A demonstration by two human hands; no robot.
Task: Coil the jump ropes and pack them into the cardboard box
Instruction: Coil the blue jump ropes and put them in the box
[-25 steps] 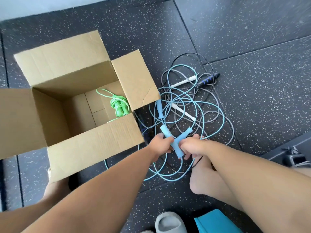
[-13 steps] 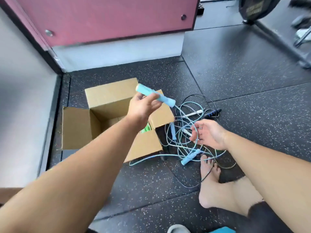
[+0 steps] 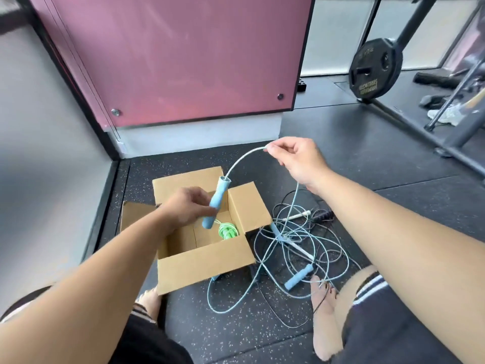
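Compared with half a second ago, the blue handle (image 3: 217, 203) is no longer raised level above the cardboard box (image 3: 204, 266). It is now gripped near its lower half by the left hand (image 3: 187, 206), fingers curled round it, and held nearly upright over the box opening. The right hand (image 3: 296, 161), open over the pile a moment ago, is now lifted, and the light blue cord (image 3: 244, 156) is pinched between its thumb and forefinger a short way from the handle. A stiff arc of cord is thus stretched between the hands, and the rest falls past the right wrist into the tangle (image 3: 288, 240) on the floor (image 3: 367, 158). The first loop of a coil is judged to be starting. The rope's second blue handle (image 3: 299, 277), held a second ago, is now lying on the floor beside a bare foot. The cord looks thin, smooth and springy; the handles appear matte, rounded and slightly waisted. A green rope (image 3: 227, 230) is already bundled inside the plain corrugated box, whose flaps are spread open. White-handled and black-handled ropes are still mixed into the tangle on the speckled rubber flooring.
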